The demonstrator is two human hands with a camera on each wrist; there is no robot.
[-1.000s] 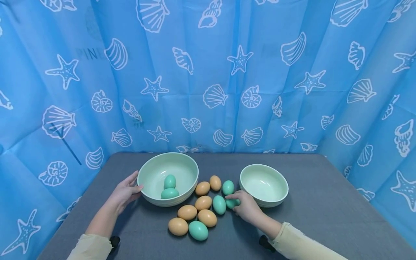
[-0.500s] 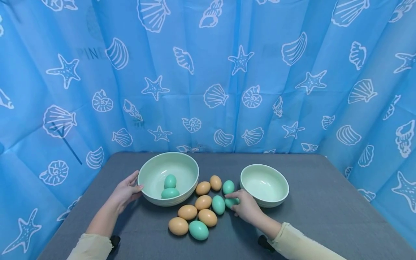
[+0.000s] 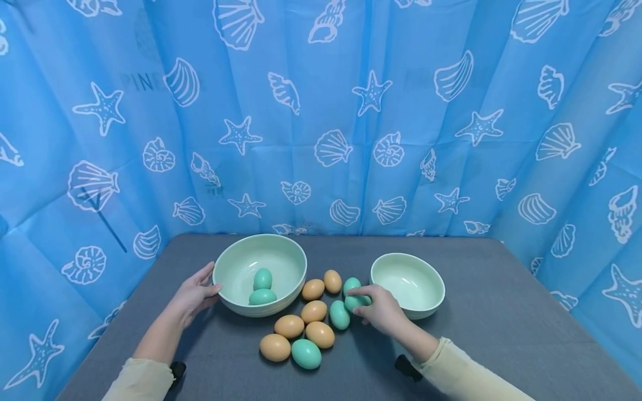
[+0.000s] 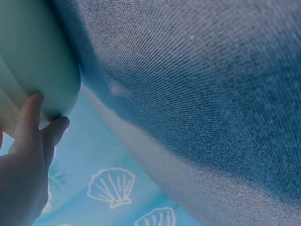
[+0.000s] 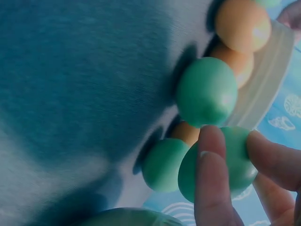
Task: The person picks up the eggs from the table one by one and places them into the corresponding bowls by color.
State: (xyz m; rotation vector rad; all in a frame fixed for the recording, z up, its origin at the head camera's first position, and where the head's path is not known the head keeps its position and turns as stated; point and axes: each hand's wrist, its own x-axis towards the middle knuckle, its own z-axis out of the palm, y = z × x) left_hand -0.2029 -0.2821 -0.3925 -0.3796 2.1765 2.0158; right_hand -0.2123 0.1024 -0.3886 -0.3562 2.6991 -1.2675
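My right hand [image 3: 383, 309] pinches a green egg [image 3: 357, 302] between thumb and fingers, beside the smaller bowl [image 3: 413, 281]. In the right wrist view this egg [image 5: 239, 157] looks raised off the cloth. Another green egg [image 3: 351, 284] is partly hidden behind it, and one more green egg [image 3: 339, 316] lies just to its left. My left hand [image 3: 197, 292] holds the left rim of the larger pale green bowl [image 3: 236, 273], thumb at the rim and fingers against the outer wall. Inside that bowl lie two green eggs [image 3: 263, 297].
Several brown eggs [image 3: 314, 312] lie clustered on the grey tablecloth [image 3: 476, 334] between the bowls. A green egg [image 3: 306, 354] is at the cluster's front. A blue shell-patterned curtain [image 3: 321, 111] hangs behind the table.
My right hand has lifted the green egg up from the cloth and slightly away from me, now partly covering the egg behind. The left hand stays at the large bowl.
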